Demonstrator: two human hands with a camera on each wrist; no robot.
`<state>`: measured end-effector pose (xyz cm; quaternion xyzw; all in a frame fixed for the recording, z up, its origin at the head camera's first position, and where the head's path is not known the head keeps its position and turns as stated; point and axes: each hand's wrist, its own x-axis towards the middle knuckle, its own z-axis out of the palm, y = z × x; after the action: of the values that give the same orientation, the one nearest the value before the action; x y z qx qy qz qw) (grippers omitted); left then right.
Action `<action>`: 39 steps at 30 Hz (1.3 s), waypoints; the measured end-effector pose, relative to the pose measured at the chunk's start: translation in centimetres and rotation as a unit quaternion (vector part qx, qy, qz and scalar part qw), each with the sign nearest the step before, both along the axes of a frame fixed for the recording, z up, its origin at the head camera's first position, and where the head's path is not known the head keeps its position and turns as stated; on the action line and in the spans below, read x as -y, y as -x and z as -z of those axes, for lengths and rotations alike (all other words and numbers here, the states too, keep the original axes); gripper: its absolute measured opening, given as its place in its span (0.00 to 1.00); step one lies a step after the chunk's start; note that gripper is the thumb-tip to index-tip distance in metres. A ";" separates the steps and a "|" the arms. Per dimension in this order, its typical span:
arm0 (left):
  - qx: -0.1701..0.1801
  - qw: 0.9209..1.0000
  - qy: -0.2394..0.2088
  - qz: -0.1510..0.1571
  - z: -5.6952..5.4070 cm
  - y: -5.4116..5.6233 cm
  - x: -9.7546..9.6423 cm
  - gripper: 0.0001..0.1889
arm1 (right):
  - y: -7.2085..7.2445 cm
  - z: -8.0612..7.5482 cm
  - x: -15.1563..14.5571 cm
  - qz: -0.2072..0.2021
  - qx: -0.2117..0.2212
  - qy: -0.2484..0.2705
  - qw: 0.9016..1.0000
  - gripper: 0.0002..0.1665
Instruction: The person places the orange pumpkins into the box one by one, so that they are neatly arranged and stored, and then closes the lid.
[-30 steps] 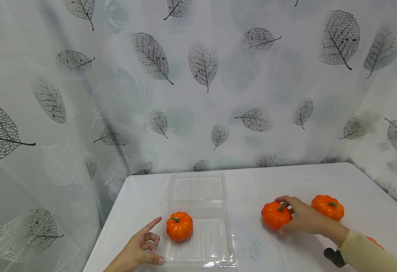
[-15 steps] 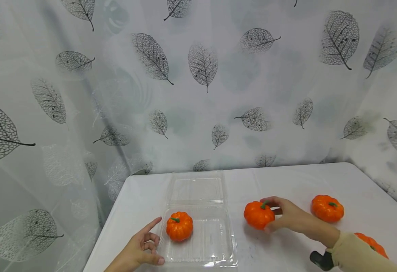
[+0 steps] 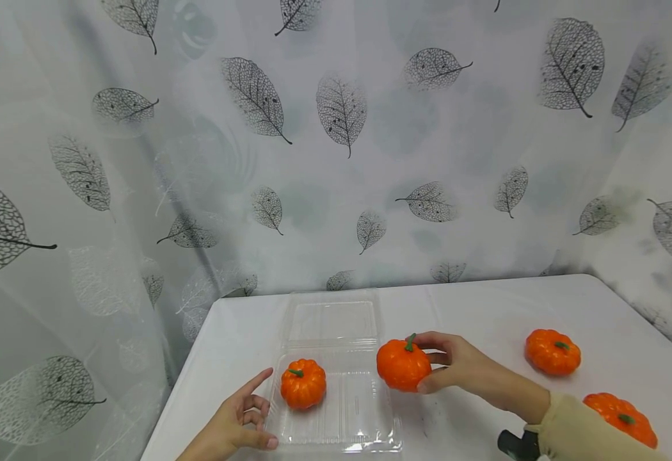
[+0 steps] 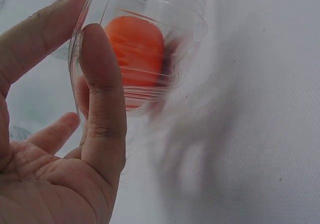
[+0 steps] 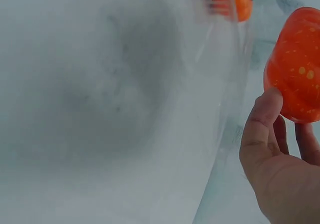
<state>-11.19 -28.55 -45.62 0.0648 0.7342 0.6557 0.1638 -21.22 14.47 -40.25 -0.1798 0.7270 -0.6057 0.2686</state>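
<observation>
My right hand holds a small orange pumpkin with a green stem by its right side, beside the right wall of a clear plastic clamshell container. In the right wrist view, thumb and fingers grip this pumpkin, which is raised off the table. A second pumpkin sits inside the container's left part; the lid lies folded back. My left hand is at the container's left edge. The left wrist view shows its thumb and fingers pinching the container's rim.
Two more orange pumpkins rest on the white table at the right: one farther back, one nearer and partly behind the right sleeve. A leaf-patterned curtain hangs behind the table.
My right hand has carried the pumpkin left from the table's right side to the container's right edge, raising it. The left hand and the pumpkin in the container have stayed in place.
</observation>
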 end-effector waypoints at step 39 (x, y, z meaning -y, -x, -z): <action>0.036 0.999 -0.012 -0.014 0.2 0.0 -0.1 0.59 | -0.6 1.9 6.8 0.019 -0.171 -0.044 0.984 0.42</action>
<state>-11.16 -28.47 -45.83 0.0325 0.7208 0.6684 0.1804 -20.62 7.66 -42.13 -0.2546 0.7912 -0.5390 0.1364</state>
